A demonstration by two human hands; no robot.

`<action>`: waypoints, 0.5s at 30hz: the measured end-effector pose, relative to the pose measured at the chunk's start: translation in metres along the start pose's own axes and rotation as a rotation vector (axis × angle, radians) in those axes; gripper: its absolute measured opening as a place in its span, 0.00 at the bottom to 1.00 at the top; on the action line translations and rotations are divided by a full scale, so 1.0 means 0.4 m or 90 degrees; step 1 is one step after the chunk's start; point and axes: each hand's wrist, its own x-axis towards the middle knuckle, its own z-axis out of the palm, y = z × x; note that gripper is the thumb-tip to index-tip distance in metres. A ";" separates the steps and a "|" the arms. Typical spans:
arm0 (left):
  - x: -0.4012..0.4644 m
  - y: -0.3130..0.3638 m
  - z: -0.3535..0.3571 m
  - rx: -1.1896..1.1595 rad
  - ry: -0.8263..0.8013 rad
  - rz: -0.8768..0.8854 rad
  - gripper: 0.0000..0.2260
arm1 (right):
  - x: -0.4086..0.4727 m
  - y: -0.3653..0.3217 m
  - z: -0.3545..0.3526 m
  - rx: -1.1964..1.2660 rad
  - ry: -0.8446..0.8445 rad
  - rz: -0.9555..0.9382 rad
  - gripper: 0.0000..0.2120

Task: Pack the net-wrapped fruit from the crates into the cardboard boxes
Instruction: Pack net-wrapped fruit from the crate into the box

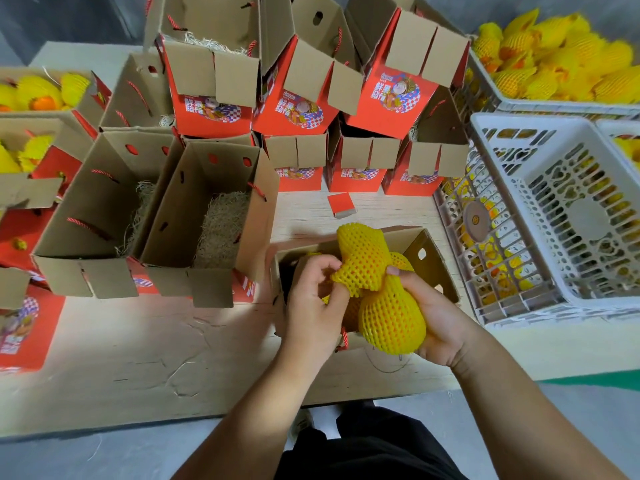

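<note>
Yellow foam net covers the fruit (391, 317), which the right hand (438, 317) cups with curled fingers over the open box (429, 258). The left hand (313, 299) pinches the net's loose end at 10 o'clock of the fruit. Risk, as judged: pulling that end could strip the net or tip the fruit over the near rim. Box walls crowd at 2 o'clock; a crate (519, 237) stands just beyond at 3. Bare table (156, 358) gives room at 8 o'clock.
</note>
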 end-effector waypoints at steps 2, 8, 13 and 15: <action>0.000 0.004 -0.005 0.035 -0.057 0.005 0.11 | 0.003 -0.006 0.005 -0.006 0.003 -0.011 0.19; 0.011 0.026 -0.012 0.386 -0.124 -0.046 0.14 | 0.011 -0.079 -0.027 -0.319 0.107 -0.051 0.15; 0.041 0.006 0.026 0.776 -0.169 -0.029 0.14 | 0.106 -0.131 0.032 -0.868 0.133 0.037 0.19; 0.044 -0.004 0.034 0.818 -0.175 -0.015 0.22 | 0.143 -0.138 0.063 -0.950 0.111 0.106 0.29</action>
